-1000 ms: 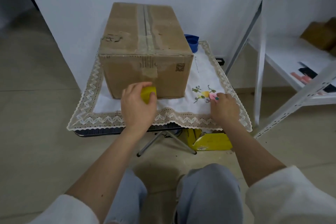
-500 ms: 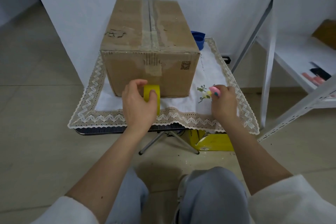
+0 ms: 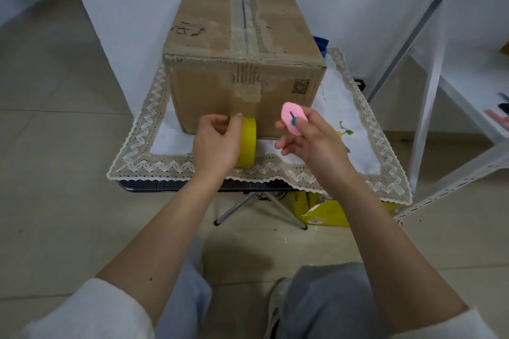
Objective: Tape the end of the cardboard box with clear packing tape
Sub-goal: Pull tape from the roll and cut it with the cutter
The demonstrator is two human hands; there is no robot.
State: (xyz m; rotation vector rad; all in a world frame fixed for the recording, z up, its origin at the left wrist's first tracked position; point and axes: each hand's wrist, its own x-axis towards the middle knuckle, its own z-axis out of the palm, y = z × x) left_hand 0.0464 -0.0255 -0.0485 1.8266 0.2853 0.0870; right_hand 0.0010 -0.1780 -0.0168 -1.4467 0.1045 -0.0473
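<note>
A brown cardboard box (image 3: 245,63) stands on a small table, its near end facing me, with old tape along the top seam and a strip running down the end face. My left hand (image 3: 217,143) grips a yellow roll of tape (image 3: 248,143) upright against the lower part of that end face. My right hand (image 3: 308,137) is raised beside it and holds a small pink oval cutter (image 3: 293,121) between thumb and fingers, close to the box's lower right.
A white lace-edged cloth (image 3: 358,129) covers the folding table. A blue object (image 3: 321,44) sits behind the box. A white metal shelf (image 3: 451,107) stands to the right. A yellow bag (image 3: 325,210) lies on the floor under the table.
My right hand lifted the pink cutter off the cloth and brought it left toward the tape roll. My left hand turned the roll upright against the box end.
</note>
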